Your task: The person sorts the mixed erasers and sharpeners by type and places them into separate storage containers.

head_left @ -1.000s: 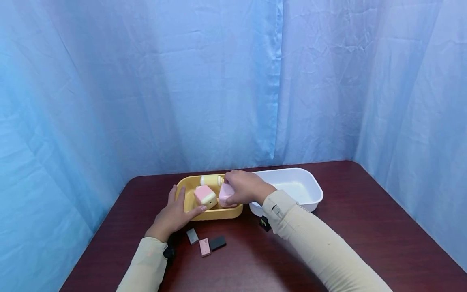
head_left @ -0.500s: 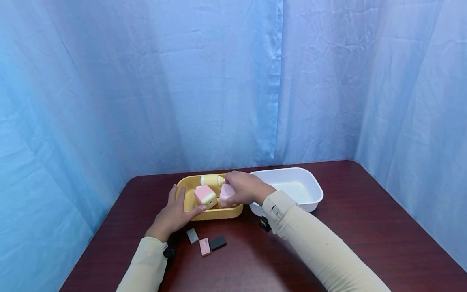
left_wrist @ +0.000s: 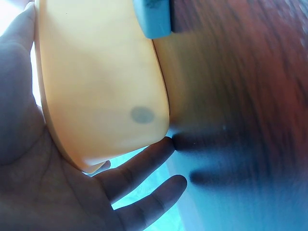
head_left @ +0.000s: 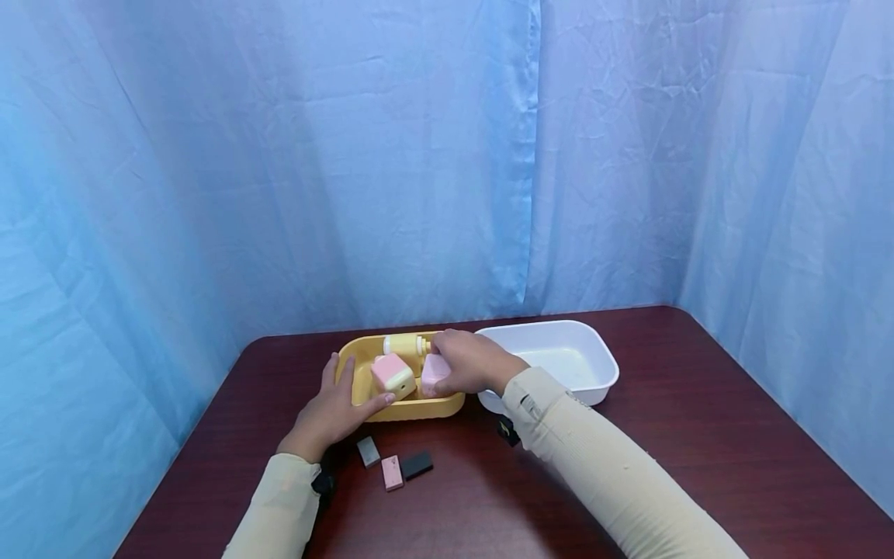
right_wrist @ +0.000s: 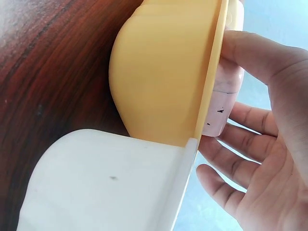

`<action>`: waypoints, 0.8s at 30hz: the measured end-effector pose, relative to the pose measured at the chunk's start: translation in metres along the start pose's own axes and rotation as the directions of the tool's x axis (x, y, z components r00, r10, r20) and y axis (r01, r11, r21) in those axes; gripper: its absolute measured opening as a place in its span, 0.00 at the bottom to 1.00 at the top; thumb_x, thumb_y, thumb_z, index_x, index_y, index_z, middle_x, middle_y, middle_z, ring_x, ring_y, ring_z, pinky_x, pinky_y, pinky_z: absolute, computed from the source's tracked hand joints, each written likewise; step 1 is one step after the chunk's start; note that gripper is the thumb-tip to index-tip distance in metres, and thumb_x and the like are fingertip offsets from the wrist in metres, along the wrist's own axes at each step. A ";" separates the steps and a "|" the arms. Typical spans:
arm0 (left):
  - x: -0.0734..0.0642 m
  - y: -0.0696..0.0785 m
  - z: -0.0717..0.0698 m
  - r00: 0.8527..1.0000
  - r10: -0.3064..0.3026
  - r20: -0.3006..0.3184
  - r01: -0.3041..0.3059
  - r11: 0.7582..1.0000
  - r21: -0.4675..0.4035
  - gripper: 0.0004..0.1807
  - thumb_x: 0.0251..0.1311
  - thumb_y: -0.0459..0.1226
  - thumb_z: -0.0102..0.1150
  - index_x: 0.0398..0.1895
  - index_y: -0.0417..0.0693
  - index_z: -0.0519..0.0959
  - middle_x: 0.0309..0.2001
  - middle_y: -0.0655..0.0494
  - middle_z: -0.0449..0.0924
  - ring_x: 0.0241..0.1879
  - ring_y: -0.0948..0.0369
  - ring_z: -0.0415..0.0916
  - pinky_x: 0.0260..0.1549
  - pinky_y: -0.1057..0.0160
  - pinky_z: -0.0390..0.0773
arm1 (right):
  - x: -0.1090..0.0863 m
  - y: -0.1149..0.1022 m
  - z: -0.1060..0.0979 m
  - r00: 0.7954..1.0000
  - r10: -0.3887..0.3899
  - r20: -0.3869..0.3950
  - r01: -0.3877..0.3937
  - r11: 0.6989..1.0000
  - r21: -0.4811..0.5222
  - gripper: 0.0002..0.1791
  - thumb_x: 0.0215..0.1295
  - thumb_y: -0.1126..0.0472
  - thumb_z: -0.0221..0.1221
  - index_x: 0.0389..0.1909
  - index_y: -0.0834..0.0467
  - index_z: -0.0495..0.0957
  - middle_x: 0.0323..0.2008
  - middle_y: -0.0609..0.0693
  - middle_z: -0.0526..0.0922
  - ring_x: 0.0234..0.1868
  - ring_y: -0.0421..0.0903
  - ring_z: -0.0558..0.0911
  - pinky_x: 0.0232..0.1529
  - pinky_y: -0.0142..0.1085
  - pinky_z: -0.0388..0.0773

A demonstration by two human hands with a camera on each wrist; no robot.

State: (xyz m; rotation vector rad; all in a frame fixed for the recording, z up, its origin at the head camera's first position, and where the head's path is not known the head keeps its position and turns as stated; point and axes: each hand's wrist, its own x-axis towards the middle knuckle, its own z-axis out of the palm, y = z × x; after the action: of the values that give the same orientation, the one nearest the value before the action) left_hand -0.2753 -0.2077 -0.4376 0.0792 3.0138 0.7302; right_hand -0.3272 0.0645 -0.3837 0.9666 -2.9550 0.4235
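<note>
My left hand (head_left: pixel 332 411) lies against the left end of a yellow plastic bin (head_left: pixel 414 411), fingers spread and straight, thumb along the front rim. In the left wrist view the bin's end wall (left_wrist: pixel 103 72) sits between thumb and fingers. With its thumb and fingers my right hand (head_left: pixel 471 359) grips a pink rounded cube (head_left: pixel 434 371) at the bin's right end. The right wrist view shows the pink cube (right_wrist: pixel 224 103) at the rim, its lower part hidden. Left of it in the bin is a pink-and-cream cube (head_left: pixel 393 375); behind lies a yellow cylinder (head_left: pixel 402 345) with a white end.
A white bin (head_left: pixel 597 380) stands directly right of the yellow one, partly under my right wrist. On the dark red table (head_left: pixel 461 520), near the front, lie a grey block (head_left: pixel 368 452), a pink block (head_left: pixel 392 473) and a black block (head_left: pixel 417 465). Blue curtains (head_left: pixel 419 171) hang behind.
Almost nothing differs. My right hand and the pink cube have shifted very slightly to the right; my left hand stays where it was.
</note>
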 end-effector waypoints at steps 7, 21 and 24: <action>0.001 0.000 0.000 1.000 -0.004 0.001 0.004 1.000 0.000 0.71 0.51 0.81 0.50 0.85 0.47 0.40 0.84 0.42 0.28 0.67 0.34 0.71 0.57 0.36 0.77 | -0.003 0.000 0.000 1.000 0.001 -0.012 0.000 1.000 0.014 0.33 0.52 0.36 0.76 0.49 0.53 0.79 0.39 0.43 0.79 0.37 0.41 0.78 0.37 0.36 0.77; 0.001 0.000 0.000 1.000 -0.003 0.003 0.003 1.000 -0.006 0.70 0.52 0.81 0.51 0.85 0.47 0.40 0.84 0.42 0.27 0.69 0.33 0.69 0.59 0.34 0.76 | -0.006 0.003 0.002 1.000 -0.007 -0.005 0.007 1.000 0.014 0.37 0.55 0.33 0.72 0.57 0.53 0.78 0.47 0.45 0.80 0.41 0.41 0.78 0.40 0.36 0.78; 0.001 0.001 -0.001 1.000 -0.008 0.004 0.008 1.000 -0.006 0.70 0.51 0.81 0.51 0.85 0.47 0.40 0.84 0.42 0.27 0.69 0.33 0.69 0.59 0.34 0.75 | -0.008 0.005 0.003 1.000 -0.002 -0.011 0.002 1.000 0.018 0.37 0.56 0.32 0.70 0.58 0.52 0.79 0.47 0.45 0.80 0.42 0.41 0.78 0.41 0.36 0.78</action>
State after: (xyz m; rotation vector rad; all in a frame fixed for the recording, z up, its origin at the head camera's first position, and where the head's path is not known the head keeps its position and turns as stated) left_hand -0.2764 -0.2074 -0.4369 0.0678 3.0068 0.7369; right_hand -0.3233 0.0722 -0.3884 0.9656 -2.9450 0.4555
